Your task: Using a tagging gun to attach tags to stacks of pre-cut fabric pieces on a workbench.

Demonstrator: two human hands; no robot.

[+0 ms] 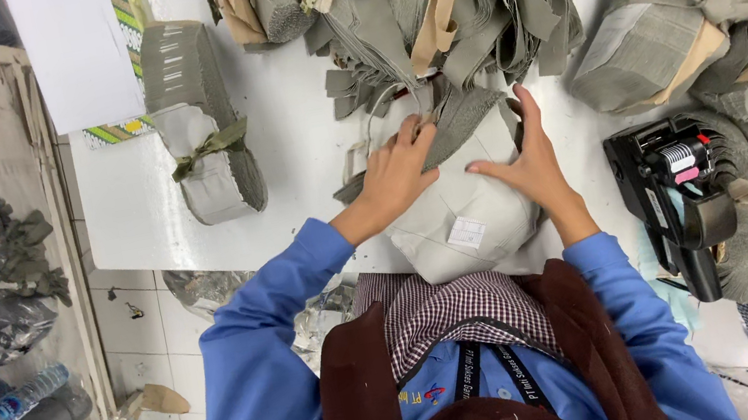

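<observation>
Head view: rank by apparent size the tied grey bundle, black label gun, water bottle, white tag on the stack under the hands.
1. Tied grey bundle
2. Label gun; nearer the camera, so the gap to the bundle is unsure
3. Water bottle
4. White tag

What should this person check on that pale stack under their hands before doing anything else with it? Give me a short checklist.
1. Left hand flat on the pale stack: ok.
2. Right hand on the stack too: ok.
3. Stack edges squared up: cannot tell, hands cover them.
4. Stack fully on the white table: not ok, it overhangs the near edge.
5. Black label gun apart from the stack: ok.
6. Tied bundle out of the way: ok.
</observation>
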